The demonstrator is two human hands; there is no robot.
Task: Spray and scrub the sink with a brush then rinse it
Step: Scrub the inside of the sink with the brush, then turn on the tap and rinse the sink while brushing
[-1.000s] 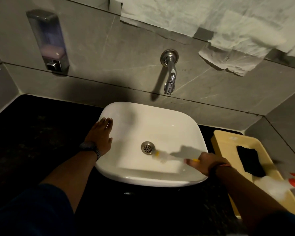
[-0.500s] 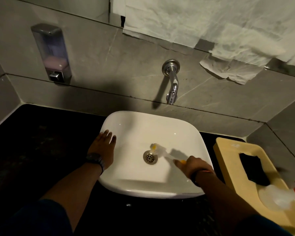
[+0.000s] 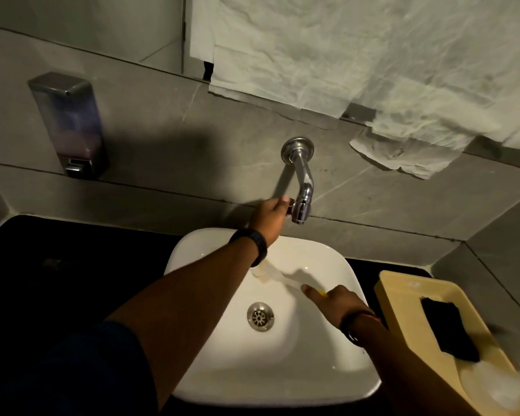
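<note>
The white sink [image 3: 282, 370] is sitting on the dark worktop [image 3: 57, 280], its glazed bowl likely slippery, with open room around the drain. The left hand [image 3: 269, 219] is pinching the tap [image 3: 302, 190] knob. The right hand [image 3: 335, 301] is gripping the light, stiff brush [image 3: 270, 273] by its handle, bristles touching the back wall.
</note>
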